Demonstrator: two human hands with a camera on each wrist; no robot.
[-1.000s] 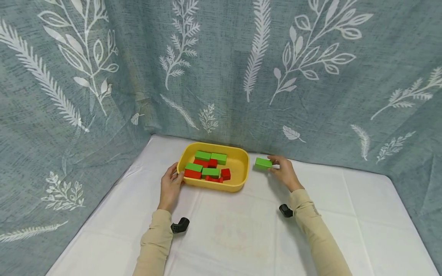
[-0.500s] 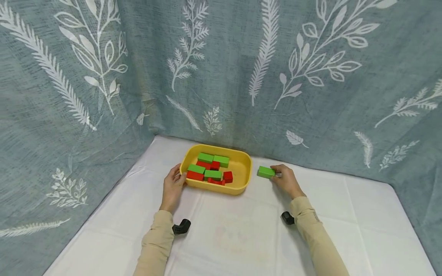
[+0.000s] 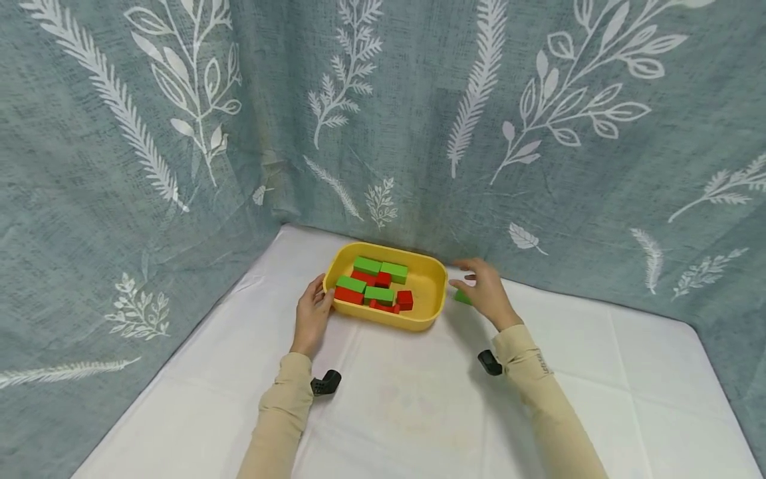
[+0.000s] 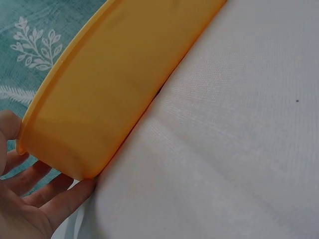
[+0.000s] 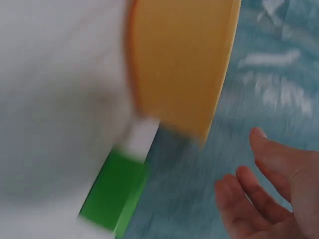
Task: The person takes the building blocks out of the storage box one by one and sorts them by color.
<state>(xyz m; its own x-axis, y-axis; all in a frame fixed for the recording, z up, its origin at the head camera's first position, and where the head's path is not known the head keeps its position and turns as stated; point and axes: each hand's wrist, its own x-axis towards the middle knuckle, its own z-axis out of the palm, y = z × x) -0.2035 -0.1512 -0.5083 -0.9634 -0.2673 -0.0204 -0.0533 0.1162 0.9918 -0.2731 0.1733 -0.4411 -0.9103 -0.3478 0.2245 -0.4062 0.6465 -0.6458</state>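
Note:
A yellow tray (image 3: pixel 383 319) holding several green and red blocks stands near the back of the white table. At its left end the left hand (image 3: pixel 312 318) grips the wall; the left wrist view shows the thumb at the rim and fingers spread against the outside of the tray (image 4: pixel 94 94). Beside the tray's right end, the right hand (image 3: pixel 486 291) is raised with thumb and fingers apart, holding nothing. Under it a green block (image 3: pixel 462 297) lies on the table, partly hidden by the hand. The right wrist view shows that green block (image 5: pixel 113 191) apart from the right hand (image 5: pixel 271 191).
A white cloth (image 3: pixel 407 399) covers the table. Behind it and at the left hangs a blue-green curtain (image 3: pixel 413 133) with white leaf prints. A black device sits at each wrist, the left one (image 3: pixel 326 382) and the right one (image 3: pixel 490 362).
The right hand has let go of the green block, risen above it and shifted toward the tray. The left hand still grips the tray. The head view has shifted slightly.

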